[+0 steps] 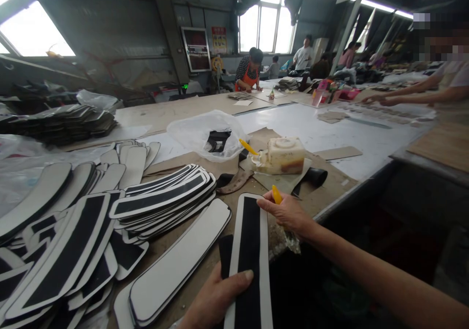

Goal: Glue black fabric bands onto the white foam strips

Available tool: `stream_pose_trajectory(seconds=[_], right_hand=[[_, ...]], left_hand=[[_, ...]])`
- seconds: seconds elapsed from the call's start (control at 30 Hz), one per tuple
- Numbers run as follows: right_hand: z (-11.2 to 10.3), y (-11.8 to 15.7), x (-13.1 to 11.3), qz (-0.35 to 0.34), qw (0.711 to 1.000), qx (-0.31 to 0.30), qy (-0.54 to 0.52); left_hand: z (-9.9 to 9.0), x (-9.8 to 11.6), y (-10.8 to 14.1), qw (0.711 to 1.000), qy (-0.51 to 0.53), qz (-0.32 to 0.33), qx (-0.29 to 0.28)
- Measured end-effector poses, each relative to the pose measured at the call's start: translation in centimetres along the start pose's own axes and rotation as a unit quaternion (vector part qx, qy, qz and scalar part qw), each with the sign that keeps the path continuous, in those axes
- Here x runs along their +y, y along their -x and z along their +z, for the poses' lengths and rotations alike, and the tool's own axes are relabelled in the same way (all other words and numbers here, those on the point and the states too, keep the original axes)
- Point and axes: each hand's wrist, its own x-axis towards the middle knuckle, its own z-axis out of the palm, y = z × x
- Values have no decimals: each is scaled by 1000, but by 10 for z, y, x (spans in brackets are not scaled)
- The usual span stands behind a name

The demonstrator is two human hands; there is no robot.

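Observation:
A long black strip with a white border [252, 236] runs over the table's near edge. My left hand [223, 295] grips it low down, thumb on the black face. At its top right corner is my right hand [289, 214], closed around a yellow-handled tool [276, 195] whose working end I cannot make out; the fingertips touch the strip's edge. Clear plastic hangs beneath that hand. Left of the strip lies a pile of pale curved pieces [179, 265]. Behind it rests a stack of black-and-white strips [164, 192].
A stained white plastic container [286, 153] stands ahead, a second yellow handle [247, 146] beside it. Behind is a clear plastic bag [198, 133] with black pieces. More strips [73, 251] heap at left. A co-worker in an orange apron [250, 77] leans over the far table; another person's arms [406, 92] reach in at right.

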Motion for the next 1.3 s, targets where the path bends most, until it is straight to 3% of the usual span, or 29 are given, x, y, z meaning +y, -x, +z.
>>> stream_pose_trajectory(seconds=[0.13,0.23,0.3,0.57,0.77,0.97,1.17,1.3], right_hand=[[-2,0,0,-52,996,74,19],[-2,3,-1,-159,982,63,81],[1,4,-2,-188,974,50,116],[11,0,-12,-127,984,45,120],[9,-2,-17,-127,984,15,123],[8,4,-14,-114,985,15,125],[8,6,-22,-5,994,-63,84],[12,5,-26,14,995,-73,67]], left_hand=[[-7,-5,-4,999,-29,8,39],[-10,-6,-6,998,-44,20,43],[-9,-4,-6,998,-49,37,28],[-8,2,-1,991,-113,67,15],[-16,-2,-5,990,-128,60,24],[-11,1,-5,990,-110,73,50],[-7,1,-8,990,-107,88,40],[-5,0,-9,987,-119,97,39]])
